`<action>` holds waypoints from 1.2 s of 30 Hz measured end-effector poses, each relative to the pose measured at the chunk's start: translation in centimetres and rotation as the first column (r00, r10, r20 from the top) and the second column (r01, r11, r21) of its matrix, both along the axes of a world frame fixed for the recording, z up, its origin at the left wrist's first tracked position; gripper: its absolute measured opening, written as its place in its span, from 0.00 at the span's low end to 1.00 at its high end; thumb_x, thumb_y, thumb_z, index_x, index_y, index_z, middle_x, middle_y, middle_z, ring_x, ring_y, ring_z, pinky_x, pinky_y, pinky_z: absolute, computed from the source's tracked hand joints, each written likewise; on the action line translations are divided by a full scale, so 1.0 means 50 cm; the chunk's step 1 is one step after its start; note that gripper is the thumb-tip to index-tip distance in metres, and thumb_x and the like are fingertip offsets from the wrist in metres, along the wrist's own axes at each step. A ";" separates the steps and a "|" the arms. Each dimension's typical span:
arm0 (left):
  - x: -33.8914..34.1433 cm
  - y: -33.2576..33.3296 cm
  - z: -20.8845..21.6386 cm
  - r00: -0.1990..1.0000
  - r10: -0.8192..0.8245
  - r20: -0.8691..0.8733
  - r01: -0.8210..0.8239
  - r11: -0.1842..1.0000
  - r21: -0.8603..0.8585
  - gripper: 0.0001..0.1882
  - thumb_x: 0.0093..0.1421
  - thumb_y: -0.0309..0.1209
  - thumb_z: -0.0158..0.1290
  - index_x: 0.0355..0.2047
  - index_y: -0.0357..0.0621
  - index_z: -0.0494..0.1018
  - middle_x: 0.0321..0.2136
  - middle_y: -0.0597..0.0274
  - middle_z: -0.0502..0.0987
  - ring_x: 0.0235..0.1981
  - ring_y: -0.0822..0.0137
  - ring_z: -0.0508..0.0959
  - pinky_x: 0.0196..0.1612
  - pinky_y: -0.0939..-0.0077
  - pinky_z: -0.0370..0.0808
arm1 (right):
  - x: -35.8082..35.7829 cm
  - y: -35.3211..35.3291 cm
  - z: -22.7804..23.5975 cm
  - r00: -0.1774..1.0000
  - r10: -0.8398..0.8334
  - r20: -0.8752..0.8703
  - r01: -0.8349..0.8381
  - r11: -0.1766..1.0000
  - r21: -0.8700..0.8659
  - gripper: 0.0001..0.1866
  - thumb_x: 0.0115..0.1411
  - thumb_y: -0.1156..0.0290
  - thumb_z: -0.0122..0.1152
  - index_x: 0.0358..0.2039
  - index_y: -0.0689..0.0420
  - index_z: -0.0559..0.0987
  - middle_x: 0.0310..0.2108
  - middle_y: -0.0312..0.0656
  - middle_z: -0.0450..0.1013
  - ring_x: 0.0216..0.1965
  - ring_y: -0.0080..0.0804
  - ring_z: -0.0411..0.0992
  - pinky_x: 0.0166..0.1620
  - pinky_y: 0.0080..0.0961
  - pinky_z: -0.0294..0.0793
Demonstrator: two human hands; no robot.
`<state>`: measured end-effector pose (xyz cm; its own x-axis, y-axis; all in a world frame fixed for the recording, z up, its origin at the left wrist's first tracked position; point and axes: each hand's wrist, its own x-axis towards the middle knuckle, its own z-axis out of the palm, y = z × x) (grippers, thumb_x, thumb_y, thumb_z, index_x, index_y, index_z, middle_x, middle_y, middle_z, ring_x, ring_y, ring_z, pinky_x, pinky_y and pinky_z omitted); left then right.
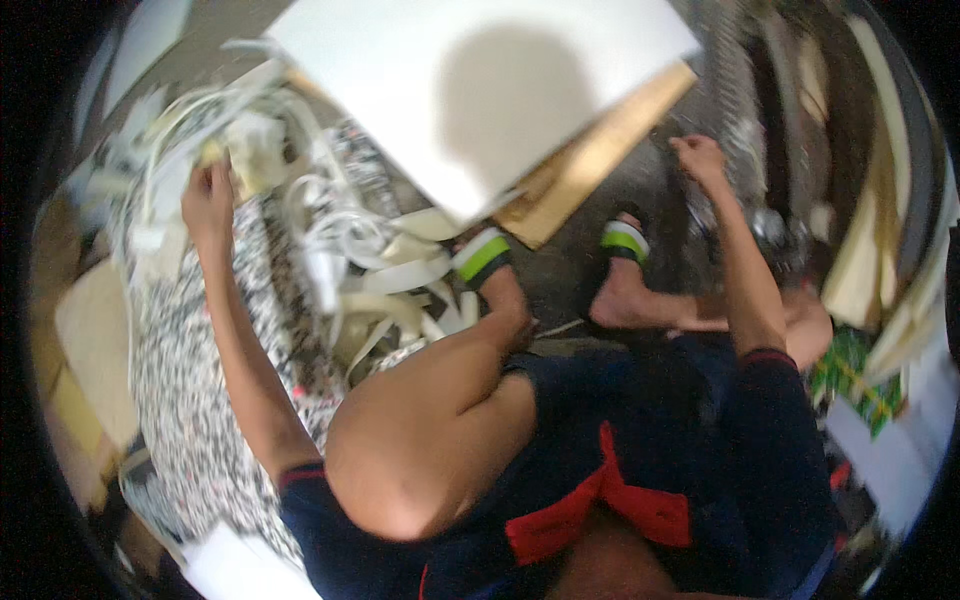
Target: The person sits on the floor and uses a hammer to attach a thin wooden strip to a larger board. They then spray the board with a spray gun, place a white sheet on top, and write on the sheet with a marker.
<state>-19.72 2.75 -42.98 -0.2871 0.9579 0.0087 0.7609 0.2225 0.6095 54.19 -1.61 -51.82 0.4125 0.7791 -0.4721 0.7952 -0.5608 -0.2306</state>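
My left hand point(208, 205) is raised over the left side, its fingers drawn together beside a pale yellow piece point(255, 160). Blur hides what the fingertips hold, if anything. Under that arm lies a large black-and-white speckled slab point(200, 400), which looks like foam. Curled white and cream strips point(375, 245) are heaped along its right side. On the right, my right hand point(702, 160) hangs above the dark floor with fingers pinched; I cannot make out anything in them. Between the hands, farther off, lies a big white sheet point(400, 90), a round shadow on it.
A brown board point(590, 160) sticks out beneath the white sheet's right edge. My sandalled feet point(485, 258) are on the dark floor point(560, 280). Long cream pieces point(868, 240) and dark lengths stand at the far right, near a green-and-yellow patterned item point(855, 378).
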 end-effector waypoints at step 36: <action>0.532 -0.217 -0.114 0.981 -0.056 0.185 -0.010 0.942 0.336 0.26 0.58 0.48 0.62 0.42 0.34 0.76 0.30 0.48 0.79 0.32 0.52 0.81 0.37 0.62 0.77 | -0.496 0.148 0.121 0.346 0.194 -0.918 -0.091 0.981 0.173 0.05 0.63 0.71 0.62 0.34 0.60 0.78 0.20 0.32 0.70 0.20 0.17 0.67 0.21 0.17 0.65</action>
